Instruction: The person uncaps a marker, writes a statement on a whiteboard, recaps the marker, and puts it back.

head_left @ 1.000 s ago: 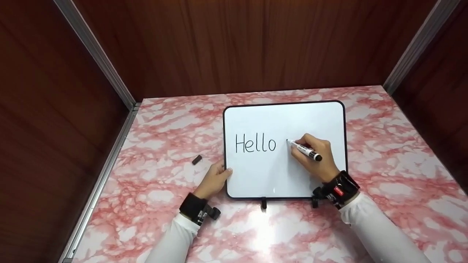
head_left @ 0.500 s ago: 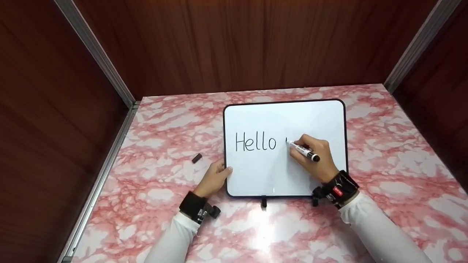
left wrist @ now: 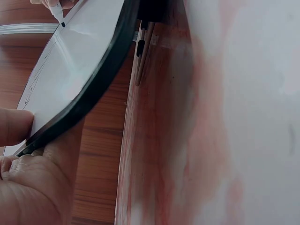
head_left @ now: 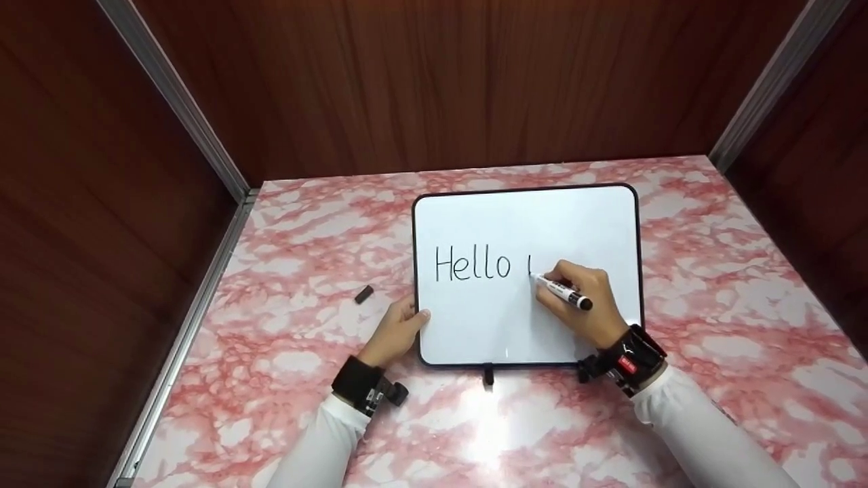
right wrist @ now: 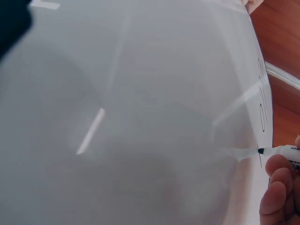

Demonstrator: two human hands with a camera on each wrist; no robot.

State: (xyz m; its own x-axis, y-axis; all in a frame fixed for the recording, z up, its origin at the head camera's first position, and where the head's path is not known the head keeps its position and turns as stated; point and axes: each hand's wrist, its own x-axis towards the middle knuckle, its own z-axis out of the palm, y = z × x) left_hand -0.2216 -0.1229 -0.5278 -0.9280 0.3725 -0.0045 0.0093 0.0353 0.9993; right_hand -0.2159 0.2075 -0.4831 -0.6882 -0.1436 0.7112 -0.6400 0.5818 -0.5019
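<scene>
A whiteboard (head_left: 475, 325) with a black frame stands tilted on short black feet and bears the handwritten word "Hello". My left hand (head_left: 395, 332) grips its left edge, thumb on the front face and fingers behind; the left wrist view shows this thumb (left wrist: 16, 126) on the white surface. In my right hand (head_left: 586, 301) a white marker (head_left: 564, 291) with a black end is pinched. Its black tip (right wrist: 261, 151) meets the board at the foot of a short vertical stroke (head_left: 529, 264), right of "Hello". Fingers hide part of the board's right side.
A small black marker cap (head_left: 364, 294) lies on the pink-and-white marbled table (head_left: 291, 257), left of the board. Brown wood-grain panels (head_left: 475, 88) with metal corner strips enclose the table at the back and both sides.
My right hand has moved slightly down with the marker, and the dot right of "Hello" has grown into a short vertical stroke. The left hand keeps its grip on the board's edge.
</scene>
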